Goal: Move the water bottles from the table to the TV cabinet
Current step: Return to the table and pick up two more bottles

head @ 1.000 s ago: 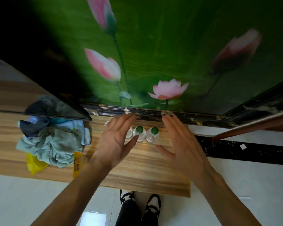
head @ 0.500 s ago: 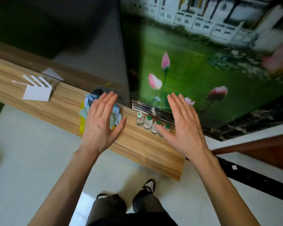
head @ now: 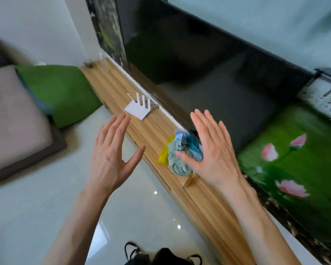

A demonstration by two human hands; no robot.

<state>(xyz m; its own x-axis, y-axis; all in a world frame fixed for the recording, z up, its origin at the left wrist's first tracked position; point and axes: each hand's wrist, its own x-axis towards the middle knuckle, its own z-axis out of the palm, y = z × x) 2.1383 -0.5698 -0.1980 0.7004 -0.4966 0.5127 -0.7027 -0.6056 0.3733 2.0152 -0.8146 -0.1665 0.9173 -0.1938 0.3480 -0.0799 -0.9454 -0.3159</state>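
Note:
The wooden TV cabinet (head: pixel 151 129) runs from the upper middle down to the lower right, below a dark TV screen (head: pixel 208 73). No water bottle shows in this view. My left hand (head: pixel 111 152) floats over the floor just off the cabinet's front edge, fingers spread and holding nothing. Over the cabinet top my right hand (head: pixel 214 150) is held flat and empty, its thumb in front of a bundle of cloths.
A crumpled blue and grey cloth bundle (head: pixel 180 155) with a yellow bag lies on the cabinet. A white router (head: pixel 138 109) with antennas stands further along it. A green cushion (head: pixel 59 92) and a grey sofa seat (head: pixel 13 117) sit at left. A lotus mural (head: pixel 294 159) covers the right wall.
The view has swung left along the cabinet: the green-capped bottles have left the frame and the router and sofa have come in. Both hands stay spread and empty.

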